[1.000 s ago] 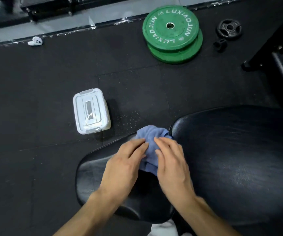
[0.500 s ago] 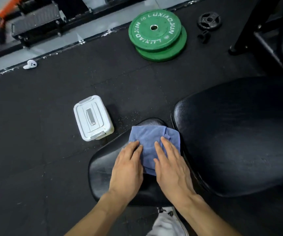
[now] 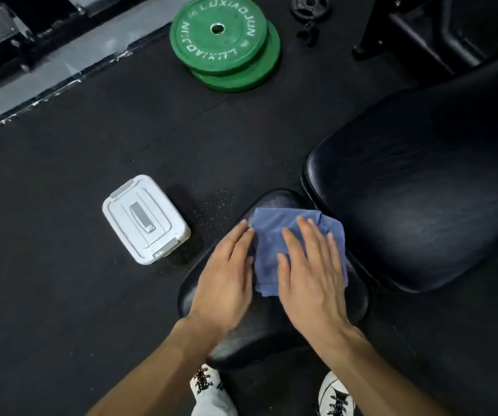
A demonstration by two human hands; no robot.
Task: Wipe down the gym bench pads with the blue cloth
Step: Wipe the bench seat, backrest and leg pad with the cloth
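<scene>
Both flat hands, left [image 3: 226,274] and right [image 3: 310,271], press the cloth [image 3: 271,232] on the seat pad [image 3: 259,331]; it could bunch toward 12 o'clock, leaving the back pad [image 3: 421,190] unwiped.

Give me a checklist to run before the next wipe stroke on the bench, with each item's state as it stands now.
1. Blue cloth lies spread on the small seat pad: ok.
2. Right hand presses flat on the cloth: ok.
3. Left hand rests at the cloth's left edge, fingers straight: ok.
4. Large back pad already wiped: cannot tell.
5. White lidded box stands on the floor, apart from the seat pad: ok.
6. Green weight plates lie well away from the bench: ok.
</scene>
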